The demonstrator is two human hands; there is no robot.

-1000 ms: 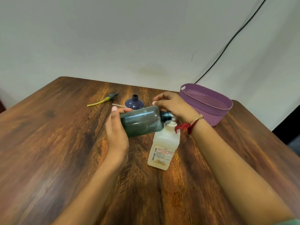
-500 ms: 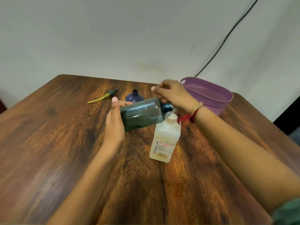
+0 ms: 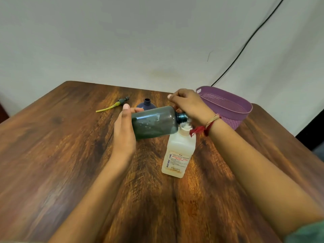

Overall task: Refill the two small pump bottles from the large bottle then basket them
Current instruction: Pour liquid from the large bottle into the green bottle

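Pouring from the dark green translucent plastic bottle [image 3: 154, 122], held almost level at frame centre, into the white squarish plastic bottle [image 3: 178, 155] standing under its neck.
Our left hand [image 3: 123, 132] cups the flat base, fingers wrapped behind. Our right hand [image 3: 190, 106] curls over shoulder and neck, fingertips hidden. We should centre the neck over the white mouth and tip slowly, as smooth round walls slip. A dark blue domed bottle [image 3: 146, 106] stands open behind, and the purple perforated plastic basket [image 3: 231, 122] waits at right on the wood-grain table [image 3: 52, 155].

Soft even light, slight motion blur, wide-angle bending at edges.
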